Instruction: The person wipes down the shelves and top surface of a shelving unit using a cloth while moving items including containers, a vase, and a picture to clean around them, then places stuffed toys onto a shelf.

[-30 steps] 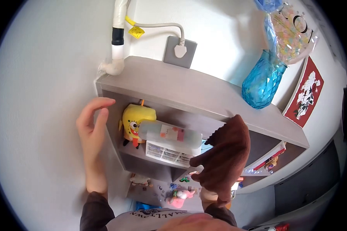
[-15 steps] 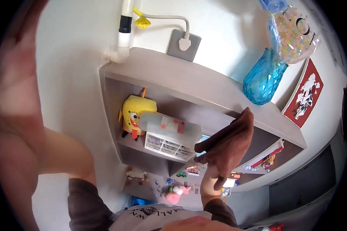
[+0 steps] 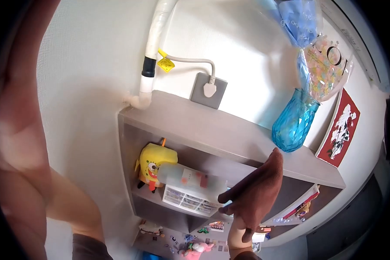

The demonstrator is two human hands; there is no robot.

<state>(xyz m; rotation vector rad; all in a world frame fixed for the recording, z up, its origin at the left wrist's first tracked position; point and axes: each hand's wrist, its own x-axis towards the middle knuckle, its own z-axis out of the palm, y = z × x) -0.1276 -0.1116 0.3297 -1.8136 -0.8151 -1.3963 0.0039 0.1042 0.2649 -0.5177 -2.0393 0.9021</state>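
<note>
My left hand (image 3: 19, 130) is raised very close to the camera along the left edge. Its palm and a stretched digit show, but the fingertips are cut off. A brown cloth (image 3: 258, 193) covers most of my right hand (image 3: 237, 234), which holds it in front of the shelf unit (image 3: 195, 128); only the wrist side shows. The cloth's upper tip reaches the shelf's top edge, just below a blue glass vase (image 3: 294, 123). Inside the shelf sit a yellow plush toy (image 3: 154, 167), a translucent bottle (image 3: 190, 180) and a white drawer box (image 3: 188, 201).
A white pipe (image 3: 154, 41) runs down the wall to the shelf's left end. Beside it a plug sits in a grey socket (image 3: 209, 90). A red flower picture (image 3: 340, 130) leans at the right. Below are a pink plush toy (image 3: 197, 250) and small items.
My left hand has risen from beside the shelf to close by the camera. The view has since tilted up, so the shelf appears lower. The cloth remains in my right hand.
</note>
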